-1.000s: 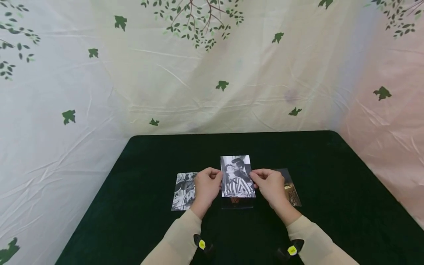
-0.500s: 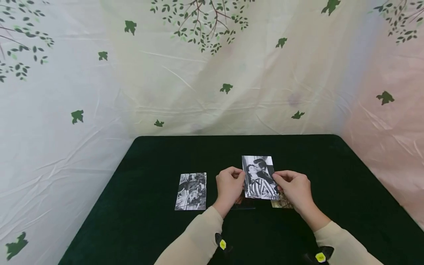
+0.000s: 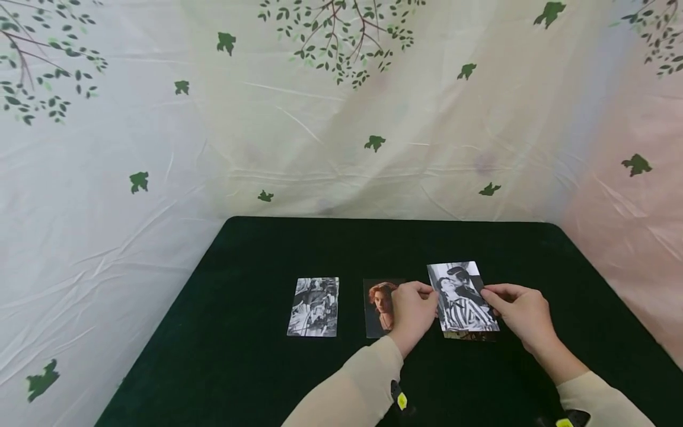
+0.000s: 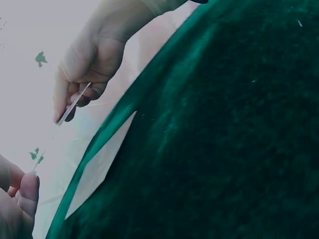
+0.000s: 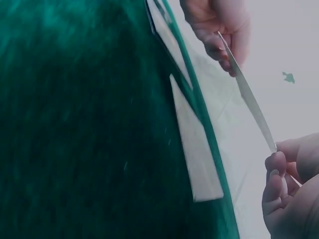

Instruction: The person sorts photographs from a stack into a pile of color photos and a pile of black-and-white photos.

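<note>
Between my two hands a black-and-white photo card (image 3: 461, 299) is held up, showing a couple, one in a striped top. My left hand (image 3: 415, 314) pinches its left edge and my right hand (image 3: 523, 314) its right edge. Behind and below it lies another photo card (image 3: 469, 336), mostly hidden, with a strip of brownish picture showing. A dark photo card with a red-haired portrait (image 3: 377, 305) lies beside my left hand, partly covered by it. Farther left is a black-and-white photo card (image 3: 313, 307). Both wrist views catch the held card nearly edge-on, off the table.
A dark green cloth covers the table (image 3: 256, 379), its far corners rounded. Behind it hangs a pale curtain (image 3: 320, 148) printed with leaves and branches. Black bands with yellow markers (image 3: 401, 401) sit on both wrists.
Both hands have carried the striped-top photo card rightward, from over the middle card to over the right one. The left and middle cards have come into view; the right one is now mostly covered.
</note>
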Available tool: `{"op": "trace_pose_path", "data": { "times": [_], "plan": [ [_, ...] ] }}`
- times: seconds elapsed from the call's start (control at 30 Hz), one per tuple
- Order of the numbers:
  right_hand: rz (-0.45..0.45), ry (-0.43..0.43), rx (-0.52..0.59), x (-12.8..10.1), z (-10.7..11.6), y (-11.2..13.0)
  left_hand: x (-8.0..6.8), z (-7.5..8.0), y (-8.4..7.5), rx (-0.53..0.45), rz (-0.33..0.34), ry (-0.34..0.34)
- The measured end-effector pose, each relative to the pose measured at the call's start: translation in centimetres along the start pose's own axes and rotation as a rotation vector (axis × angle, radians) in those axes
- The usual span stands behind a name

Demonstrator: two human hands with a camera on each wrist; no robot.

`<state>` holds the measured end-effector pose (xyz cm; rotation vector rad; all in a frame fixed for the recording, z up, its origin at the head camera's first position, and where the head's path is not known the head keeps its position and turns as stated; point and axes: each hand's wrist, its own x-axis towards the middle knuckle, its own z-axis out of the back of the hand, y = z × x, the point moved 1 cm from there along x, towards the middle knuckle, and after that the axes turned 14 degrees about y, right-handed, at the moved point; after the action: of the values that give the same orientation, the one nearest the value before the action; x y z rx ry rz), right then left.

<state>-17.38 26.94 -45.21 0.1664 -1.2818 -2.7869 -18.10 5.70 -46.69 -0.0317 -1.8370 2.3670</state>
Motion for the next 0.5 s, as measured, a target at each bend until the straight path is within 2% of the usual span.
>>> {"op": "trace_pose_path", "data": {
  "times": [0.17,0.37,0.5],
  "plan": [
    [-0.031,0.036,-0.039,0.0,0.1,-1.4,0.0,-1.0,0.4,0.056,0.001,0.03],
    [-0.048,0.085,-0.082,0.5,-0.1,-2.4,0.2,-1.5,1.1,0.228,-0.011,0.019],
    [-0.04,0.104,-0.113,1.0,-0.1,-2.7,0.3,-1.7,1.3,0.292,-0.013,0.017]
  ]
}}
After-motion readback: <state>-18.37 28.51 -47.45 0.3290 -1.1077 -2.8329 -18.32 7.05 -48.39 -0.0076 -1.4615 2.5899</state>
